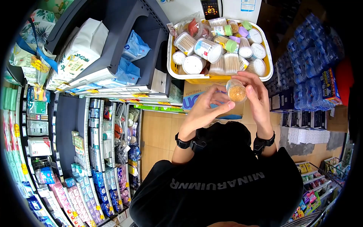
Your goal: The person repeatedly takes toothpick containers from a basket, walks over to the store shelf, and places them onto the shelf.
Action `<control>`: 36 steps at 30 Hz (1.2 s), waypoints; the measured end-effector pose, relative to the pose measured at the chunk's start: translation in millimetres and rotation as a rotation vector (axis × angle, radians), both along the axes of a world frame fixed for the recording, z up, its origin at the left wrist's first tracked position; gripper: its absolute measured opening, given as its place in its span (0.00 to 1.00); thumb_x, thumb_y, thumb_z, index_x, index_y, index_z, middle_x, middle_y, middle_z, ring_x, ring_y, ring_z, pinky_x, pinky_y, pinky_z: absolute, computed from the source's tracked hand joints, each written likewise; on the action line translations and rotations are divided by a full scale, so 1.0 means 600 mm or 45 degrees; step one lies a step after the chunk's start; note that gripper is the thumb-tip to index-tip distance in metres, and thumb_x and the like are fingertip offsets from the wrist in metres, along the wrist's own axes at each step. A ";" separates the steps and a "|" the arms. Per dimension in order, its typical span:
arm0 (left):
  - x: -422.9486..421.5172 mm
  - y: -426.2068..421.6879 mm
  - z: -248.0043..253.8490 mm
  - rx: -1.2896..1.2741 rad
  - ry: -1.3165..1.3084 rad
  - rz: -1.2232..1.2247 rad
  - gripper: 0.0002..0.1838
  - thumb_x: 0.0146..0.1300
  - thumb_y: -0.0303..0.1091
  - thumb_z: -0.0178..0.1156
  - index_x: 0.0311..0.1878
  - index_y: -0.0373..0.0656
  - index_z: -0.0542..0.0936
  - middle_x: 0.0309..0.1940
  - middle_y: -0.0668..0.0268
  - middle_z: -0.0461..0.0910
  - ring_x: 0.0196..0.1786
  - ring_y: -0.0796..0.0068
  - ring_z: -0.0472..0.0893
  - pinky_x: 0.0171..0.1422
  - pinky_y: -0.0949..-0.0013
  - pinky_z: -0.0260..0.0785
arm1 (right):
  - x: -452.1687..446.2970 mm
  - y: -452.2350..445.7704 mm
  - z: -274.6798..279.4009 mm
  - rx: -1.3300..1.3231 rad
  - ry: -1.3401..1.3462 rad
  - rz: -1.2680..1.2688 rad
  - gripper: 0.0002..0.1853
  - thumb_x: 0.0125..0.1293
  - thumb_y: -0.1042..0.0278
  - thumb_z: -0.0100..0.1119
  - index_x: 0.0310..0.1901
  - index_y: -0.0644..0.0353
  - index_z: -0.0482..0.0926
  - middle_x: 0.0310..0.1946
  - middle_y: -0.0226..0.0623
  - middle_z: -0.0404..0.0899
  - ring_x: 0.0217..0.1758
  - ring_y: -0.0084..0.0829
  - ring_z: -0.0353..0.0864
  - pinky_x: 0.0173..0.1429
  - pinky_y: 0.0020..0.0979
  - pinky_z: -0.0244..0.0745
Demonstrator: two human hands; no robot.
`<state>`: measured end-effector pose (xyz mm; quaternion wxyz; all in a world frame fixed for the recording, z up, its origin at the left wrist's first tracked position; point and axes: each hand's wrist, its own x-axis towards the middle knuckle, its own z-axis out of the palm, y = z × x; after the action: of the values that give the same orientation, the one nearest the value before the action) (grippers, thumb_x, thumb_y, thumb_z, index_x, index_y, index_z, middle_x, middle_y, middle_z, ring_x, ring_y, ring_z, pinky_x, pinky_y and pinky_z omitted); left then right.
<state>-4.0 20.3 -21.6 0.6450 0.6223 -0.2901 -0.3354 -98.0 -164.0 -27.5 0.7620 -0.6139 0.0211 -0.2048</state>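
A small clear round tub of toothpicks (237, 93) is held up between my hands, its end with the packed tan tips facing up toward me. My right hand (258, 96) grips it from the right, thumb at its side and fingers curled over its far edge. From the left, my left hand (206, 109) closes around it, the thumb at its near lower edge; some of those fingers are hidden behind the tub. Just beyond both hands stands a white and yellow basket (173, 72) heaped with cotton swab tubs (208, 50) and similar small containers.
A cardboard box (194, 90) sits under the basket. At left rise grey store shelves (113, 45) with blue packs (128, 72) and many hanging goods. Wrapped bottle packs (308, 68) are stacked at right. Behind the basket is a white panel with a lit display (210, 10).
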 end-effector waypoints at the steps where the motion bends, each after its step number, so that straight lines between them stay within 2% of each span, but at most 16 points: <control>1: 0.001 0.002 0.005 0.047 0.068 -0.029 0.31 0.66 0.46 0.75 0.61 0.34 0.74 0.50 0.57 0.85 0.50 0.71 0.86 0.54 0.67 0.76 | 0.000 0.001 0.001 0.006 -0.005 -0.010 0.26 0.77 0.58 0.62 0.68 0.68 0.72 0.62 0.49 0.81 0.66 0.33 0.78 0.74 0.36 0.69; 3: 0.000 0.002 0.006 0.094 0.137 -0.058 0.32 0.68 0.45 0.74 0.64 0.34 0.72 0.50 0.57 0.85 0.50 0.70 0.86 0.54 0.67 0.77 | 0.000 0.001 0.001 0.012 -0.009 -0.020 0.26 0.77 0.59 0.62 0.68 0.68 0.72 0.63 0.49 0.80 0.67 0.34 0.78 0.74 0.36 0.69; 5: -0.003 0.000 0.002 -0.110 0.275 -0.093 0.33 0.72 0.43 0.70 0.71 0.35 0.67 0.51 0.55 0.85 0.50 0.68 0.87 0.53 0.66 0.79 | 0.001 -0.001 0.001 -0.060 -0.070 -0.046 0.27 0.76 0.61 0.64 0.68 0.69 0.71 0.67 0.51 0.77 0.68 0.36 0.77 0.75 0.38 0.68; 8: -0.006 0.002 0.013 -0.176 0.284 -0.103 0.33 0.76 0.41 0.64 0.75 0.36 0.62 0.51 0.55 0.84 0.52 0.65 0.88 0.55 0.65 0.79 | 0.002 0.002 0.000 -0.006 -0.148 -0.023 0.30 0.72 0.63 0.67 0.69 0.69 0.70 0.70 0.52 0.73 0.71 0.39 0.76 0.77 0.42 0.66; 12: 0.004 0.001 0.007 -0.325 0.333 -0.154 0.32 0.78 0.41 0.62 0.76 0.37 0.62 0.51 0.56 0.84 0.51 0.66 0.87 0.55 0.64 0.79 | 0.001 0.002 -0.004 0.003 -0.228 0.008 0.35 0.67 0.67 0.72 0.71 0.70 0.68 0.71 0.53 0.71 0.74 0.42 0.73 0.80 0.45 0.63; 15: -0.002 -0.004 0.008 -0.307 0.369 -0.004 0.31 0.80 0.39 0.59 0.77 0.38 0.61 0.51 0.57 0.83 0.54 0.69 0.84 0.57 0.66 0.77 | -0.002 0.004 -0.002 -0.097 -0.288 0.036 0.40 0.62 0.72 0.76 0.72 0.70 0.66 0.72 0.54 0.71 0.77 0.44 0.70 0.82 0.46 0.60; 18: -0.005 -0.003 -0.002 -0.240 0.273 0.110 0.30 0.80 0.37 0.59 0.78 0.41 0.61 0.53 0.58 0.81 0.58 0.72 0.81 0.59 0.67 0.74 | -0.005 0.006 -0.002 -0.204 -0.331 0.056 0.42 0.59 0.75 0.77 0.73 0.69 0.65 0.74 0.56 0.68 0.79 0.45 0.67 0.83 0.46 0.58; 21: -0.007 -0.005 0.014 -0.350 0.239 0.120 0.31 0.78 0.32 0.61 0.79 0.43 0.61 0.54 0.59 0.80 0.59 0.75 0.78 0.62 0.68 0.72 | -0.005 0.008 0.000 -0.268 -0.320 0.074 0.41 0.59 0.75 0.77 0.73 0.68 0.66 0.76 0.58 0.66 0.81 0.45 0.65 0.83 0.46 0.58; 24: -0.007 -0.001 0.018 -0.413 0.281 0.102 0.36 0.74 0.29 0.65 0.81 0.46 0.60 0.55 0.60 0.79 0.57 0.75 0.78 0.64 0.66 0.71 | -0.005 0.015 0.004 -0.212 -0.315 0.091 0.40 0.61 0.75 0.76 0.73 0.67 0.66 0.77 0.59 0.64 0.82 0.46 0.63 0.82 0.47 0.59; 26: -0.007 0.002 0.021 -0.372 0.090 0.128 0.40 0.72 0.27 0.68 0.82 0.47 0.59 0.54 0.61 0.80 0.57 0.74 0.78 0.65 0.67 0.70 | 0.000 0.020 0.006 -0.153 -0.315 0.091 0.38 0.62 0.76 0.74 0.73 0.66 0.67 0.78 0.60 0.64 0.83 0.46 0.61 0.81 0.48 0.60; 28: -0.008 0.010 0.024 -0.375 0.071 0.166 0.43 0.69 0.27 0.71 0.82 0.46 0.59 0.56 0.61 0.80 0.58 0.74 0.78 0.66 0.66 0.70 | 0.006 0.026 0.004 -0.172 -0.332 0.109 0.36 0.64 0.78 0.72 0.72 0.66 0.67 0.77 0.60 0.64 0.83 0.46 0.63 0.81 0.48 0.62; 30: 0.002 0.023 0.027 -0.371 -0.090 0.194 0.45 0.66 0.28 0.73 0.82 0.44 0.59 0.58 0.61 0.80 0.59 0.73 0.78 0.68 0.65 0.70 | 0.029 0.034 0.002 -0.163 -0.367 0.102 0.35 0.65 0.80 0.70 0.72 0.67 0.66 0.76 0.60 0.65 0.82 0.46 0.64 0.79 0.47 0.65; 32: -0.005 0.042 0.031 -0.359 -0.112 0.244 0.44 0.65 0.28 0.74 0.81 0.43 0.60 0.59 0.61 0.81 0.60 0.73 0.78 0.69 0.65 0.70 | 0.029 0.056 0.012 -0.148 -0.354 0.126 0.34 0.66 0.82 0.69 0.72 0.68 0.66 0.75 0.60 0.67 0.79 0.45 0.68 0.79 0.45 0.66; 35: -0.005 0.066 0.027 -0.352 -0.217 0.357 0.40 0.63 0.29 0.76 0.75 0.40 0.67 0.60 0.62 0.81 0.65 0.73 0.79 0.70 0.64 0.71 | 0.037 0.077 0.013 -0.187 -0.268 0.110 0.33 0.65 0.83 0.70 0.70 0.70 0.67 0.68 0.51 0.74 0.72 0.40 0.75 0.76 0.43 0.68; 36: -0.004 0.078 0.024 -0.358 -0.229 0.391 0.40 0.63 0.29 0.76 0.75 0.40 0.67 0.60 0.62 0.81 0.65 0.73 0.79 0.70 0.64 0.71 | 0.040 0.084 0.013 -0.191 -0.278 0.145 0.33 0.65 0.83 0.70 0.70 0.70 0.67 0.68 0.51 0.74 0.72 0.40 0.75 0.76 0.43 0.68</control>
<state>-6.5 67.4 -7.0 0.7403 0.5906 -0.2923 -0.1329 -73.9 -113.4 -19.7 0.7221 -0.6435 -0.1121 -0.2278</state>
